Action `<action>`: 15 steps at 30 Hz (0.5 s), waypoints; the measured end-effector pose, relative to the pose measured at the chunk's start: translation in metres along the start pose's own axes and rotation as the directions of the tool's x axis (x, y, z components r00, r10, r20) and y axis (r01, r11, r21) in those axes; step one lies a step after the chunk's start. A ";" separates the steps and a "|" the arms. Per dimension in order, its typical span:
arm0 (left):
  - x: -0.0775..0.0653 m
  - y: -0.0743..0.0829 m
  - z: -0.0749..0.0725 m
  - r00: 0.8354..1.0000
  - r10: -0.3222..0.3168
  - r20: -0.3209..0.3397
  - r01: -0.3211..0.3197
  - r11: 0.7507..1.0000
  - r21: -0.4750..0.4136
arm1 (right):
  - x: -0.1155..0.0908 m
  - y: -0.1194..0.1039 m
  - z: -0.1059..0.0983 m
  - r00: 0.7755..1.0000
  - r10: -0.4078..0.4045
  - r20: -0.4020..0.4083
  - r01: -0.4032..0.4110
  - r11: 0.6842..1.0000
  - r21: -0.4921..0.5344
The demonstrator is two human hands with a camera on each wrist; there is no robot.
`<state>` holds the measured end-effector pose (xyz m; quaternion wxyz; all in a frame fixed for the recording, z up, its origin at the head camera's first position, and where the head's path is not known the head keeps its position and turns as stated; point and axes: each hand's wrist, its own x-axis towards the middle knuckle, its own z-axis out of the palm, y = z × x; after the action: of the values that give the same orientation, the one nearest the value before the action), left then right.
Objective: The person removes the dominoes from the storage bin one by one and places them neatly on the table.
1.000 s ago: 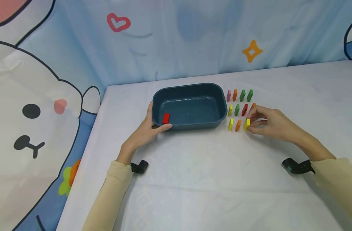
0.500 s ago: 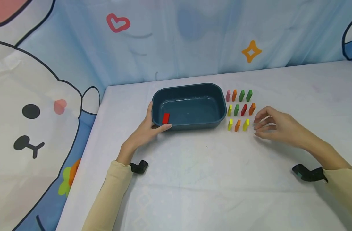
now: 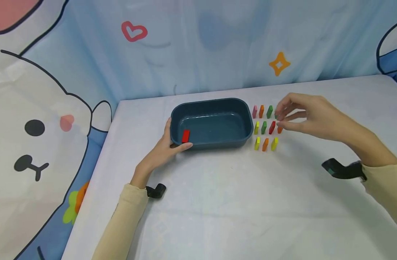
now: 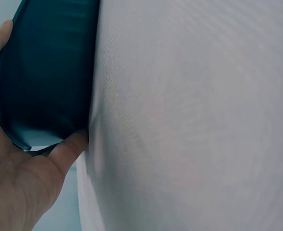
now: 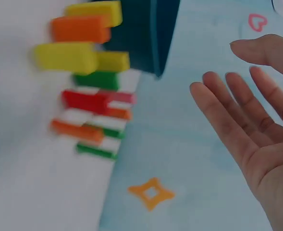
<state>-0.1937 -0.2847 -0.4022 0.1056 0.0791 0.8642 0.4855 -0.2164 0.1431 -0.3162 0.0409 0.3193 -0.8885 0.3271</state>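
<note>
My left hand (image 3: pixel 161 150) grips the left end of a dark teal plastic basin (image 3: pixel 214 145), its thumb along the front wall and its fingers at the side. A red domino (image 3: pixel 186 136) rests in the basin's front left corner. Right of the basin, several dominoes stand on edge in three rows, among them a yellow one (image 3: pixel 274 143), a red one (image 3: pixel 272 128) and a pink one (image 3: pixel 255 111). Over the right end of the back rows hovers my right hand (image 3: pixel 310 115), partly hiding a green and an orange domino. In the right wrist view its loosely bent fingers (image 5: pixel 249 103) hold nothing.
A white cloth (image 3: pixel 231 202) covers the table. Behind it hangs a blue printed curtain (image 3: pixel 198 50), which continues down the left side with a large cartoon bear (image 3: pixel 45 151). A black wrist mount (image 3: pixel 343 169) juts from the right sleeve.
My right hand let go of the front-row yellow domino, drew back to the right, then rose over the back rows. The domino stays standing. My left hand keeps its place on the basin.
</note>
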 end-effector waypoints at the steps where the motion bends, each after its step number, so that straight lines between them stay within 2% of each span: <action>1: -0.001 -0.001 0.000 1.000 -0.008 0.000 0.008 1.000 -0.004 | 0.011 -0.006 0.001 0.999 -0.040 0.014 0.040 0.999 0.007; 3: -0.001 -0.003 0.002 1.000 -0.018 -0.003 0.018 1.000 -0.005 | 0.034 -0.018 0.006 0.991 -0.125 0.057 0.126 0.992 -0.011; 6: -0.001 -0.004 0.003 1.000 -0.011 -0.010 0.011 1.000 -0.016 | 0.072 -0.037 0.019 0.958 -0.240 0.159 0.247 0.969 -0.027; 10: -0.001 -0.006 0.006 1.000 0.001 -0.003 -0.002 0.999 -0.034 | 0.117 -0.060 0.050 0.881 -0.337 0.332 0.360 0.933 -0.007; 15: -0.001 -0.007 0.008 0.999 0.028 0.020 -0.027 0.997 -0.070 | 0.154 -0.080 0.092 0.776 -0.332 0.536 0.409 0.912 -0.027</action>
<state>-0.1908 -0.2814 -0.4122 0.1107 0.0924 0.8444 0.5159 -0.2784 -0.0424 -0.3005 -0.1146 0.5606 -0.8063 0.1498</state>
